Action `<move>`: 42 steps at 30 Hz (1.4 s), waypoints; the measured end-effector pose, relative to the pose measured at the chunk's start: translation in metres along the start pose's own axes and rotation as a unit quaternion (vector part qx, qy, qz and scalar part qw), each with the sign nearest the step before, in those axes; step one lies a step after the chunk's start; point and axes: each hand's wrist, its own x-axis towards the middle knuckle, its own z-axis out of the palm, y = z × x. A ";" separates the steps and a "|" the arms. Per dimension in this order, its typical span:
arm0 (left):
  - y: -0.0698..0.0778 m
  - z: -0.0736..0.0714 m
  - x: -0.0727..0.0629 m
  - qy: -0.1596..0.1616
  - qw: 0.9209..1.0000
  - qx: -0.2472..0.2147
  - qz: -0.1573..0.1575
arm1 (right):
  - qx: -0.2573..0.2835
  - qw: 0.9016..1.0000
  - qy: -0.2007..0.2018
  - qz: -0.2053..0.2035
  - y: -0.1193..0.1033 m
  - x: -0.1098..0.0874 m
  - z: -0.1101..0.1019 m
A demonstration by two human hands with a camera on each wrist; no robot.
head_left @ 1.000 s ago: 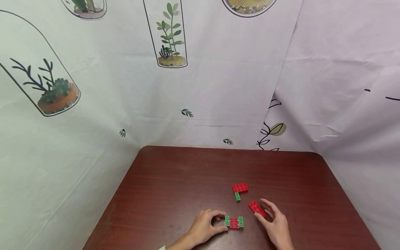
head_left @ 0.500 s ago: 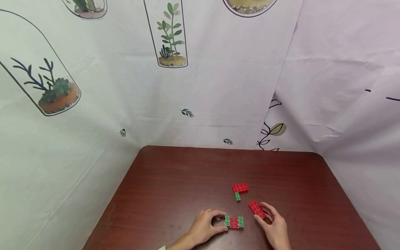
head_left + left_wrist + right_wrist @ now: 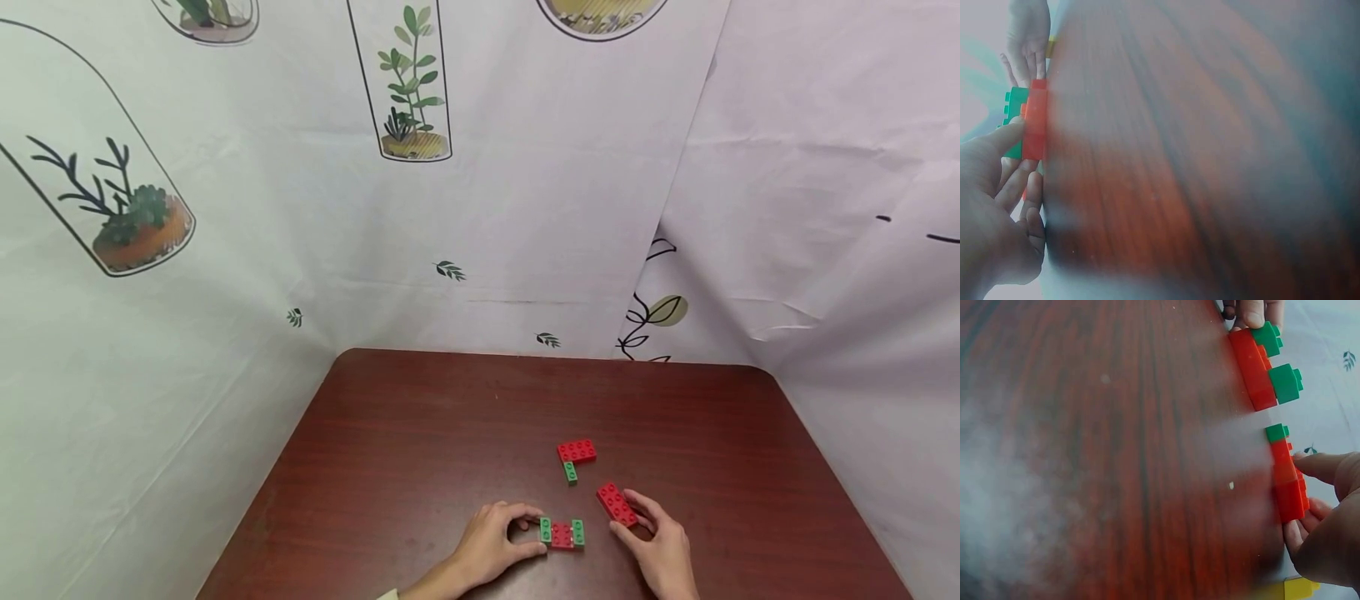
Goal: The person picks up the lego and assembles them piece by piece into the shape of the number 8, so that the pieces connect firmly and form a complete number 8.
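Observation:
In the head view, my left hand (image 3: 491,542) holds a built piece between thumb and fingers: a red toy brick (image 3: 562,536) with a green brick (image 3: 545,531) and another green brick (image 3: 578,534) on top at its two ends. My right hand (image 3: 663,546) grips a separate red brick (image 3: 617,505) at its near end, thumb on one side and fingers on the other. This brick lies slanted on the table. Seen from the right wrist, the thumb of my left hand (image 3: 1257,312) presses the green brick (image 3: 1266,339); the red brick (image 3: 1291,500) sits within my right hand.
Beyond the hands, another red brick (image 3: 576,451) lies with a small green brick (image 3: 570,473) at its near-left corner; I cannot tell whether they are joined. A yellow brick (image 3: 1298,588) shows at the right wrist view's bottom edge. Printed cloth (image 3: 495,225) hangs around the brown table (image 3: 420,417).
My right hand has shifted slightly toward me, and its fingers sit lower along the red brick. That brick has barely moved. My left hand and the built piece stay put.

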 end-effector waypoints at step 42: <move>0.000 -0.001 0.000 -0.009 1.000 0.004 -0.016 | -0.024 0.998 -0.039 -0.031 0.010 0.007 -0.008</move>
